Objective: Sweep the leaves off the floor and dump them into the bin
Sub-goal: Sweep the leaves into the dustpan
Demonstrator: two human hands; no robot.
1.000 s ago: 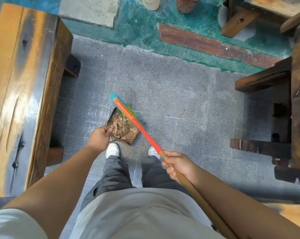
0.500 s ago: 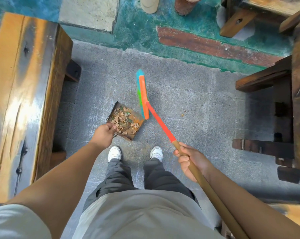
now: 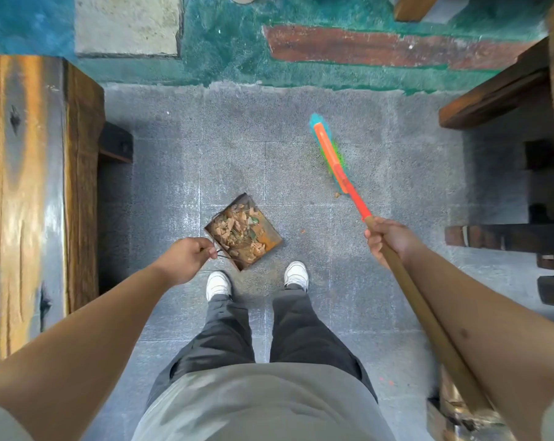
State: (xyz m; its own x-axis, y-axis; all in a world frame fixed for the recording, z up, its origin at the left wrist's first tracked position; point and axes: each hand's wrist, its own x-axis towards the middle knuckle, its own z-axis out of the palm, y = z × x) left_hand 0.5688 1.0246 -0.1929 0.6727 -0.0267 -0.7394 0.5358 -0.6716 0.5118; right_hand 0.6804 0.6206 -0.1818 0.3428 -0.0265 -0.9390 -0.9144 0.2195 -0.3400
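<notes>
A rusty metal dustpan (image 3: 271,241) full of dry brown leaves (image 3: 237,229) rests on the grey stone floor just ahead of my white shoes. My left hand (image 3: 186,257) grips its thin wire handle at the pan's near left corner. My right hand (image 3: 388,238) grips the wooden handle of a broom (image 3: 333,159), whose orange head with blue and green bristles is out to the right of the pan, apart from it. A small leaf scrap (image 3: 337,195) lies beside the broom head, and another scrap (image 3: 303,232) lies right of the pan. No bin is in view.
A long heavy wooden bench (image 3: 30,192) runs along the left. Dark wooden furniture (image 3: 505,90) stands on the right, with low rails (image 3: 508,237) near floor level. Painted teal and red floor (image 3: 349,46) lies beyond the grey tiles.
The broom head has swung from over the dustpan out to the right and away from it. My right hand moved right with the handle. My left hand keeps hold of the dustpan.
</notes>
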